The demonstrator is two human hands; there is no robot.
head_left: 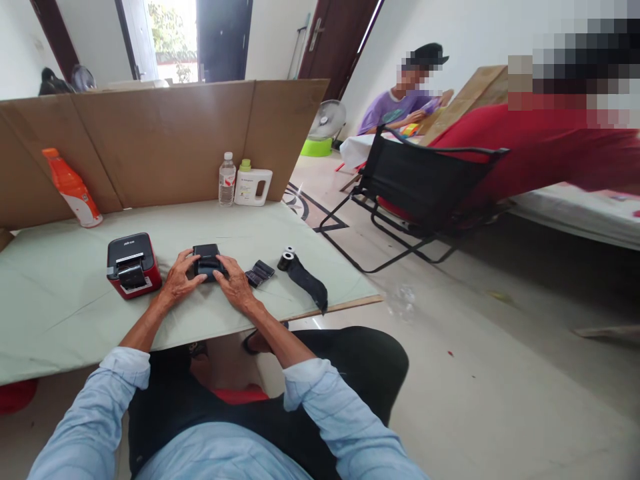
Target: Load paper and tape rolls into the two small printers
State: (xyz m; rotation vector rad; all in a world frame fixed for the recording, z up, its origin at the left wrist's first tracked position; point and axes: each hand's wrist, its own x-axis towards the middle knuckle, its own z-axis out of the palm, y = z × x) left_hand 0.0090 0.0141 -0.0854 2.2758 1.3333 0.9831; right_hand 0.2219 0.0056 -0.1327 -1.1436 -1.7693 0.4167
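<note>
A small black box-shaped device (pixel 207 261) lies on the table, its kind not clear. My left hand (pixel 181 277) grips its left side, fingers curled over the edge and thumb on the near part. On its right side my right hand (pixel 234 280) grips it likewise, thumb on the near part. Just left of my left hand stands a red and black label printer (pixel 133 263) with a black strip at its front. Dark flat strips (pixel 260 273) lie beside my right hand. Further right are small black rolls (pixel 287 260) with white cores, next to a black crumpled band (pixel 307 283).
A cardboard screen (pixel 165 140) backs the pale green table (pixel 65 327). Before it stand an orange bottle (pixel 75 190), leaning in view, a water bottle (pixel 227 180) and a white jug (pixel 254 185). Right of the table are a black folding chair (pixel 425 177) and two other people.
</note>
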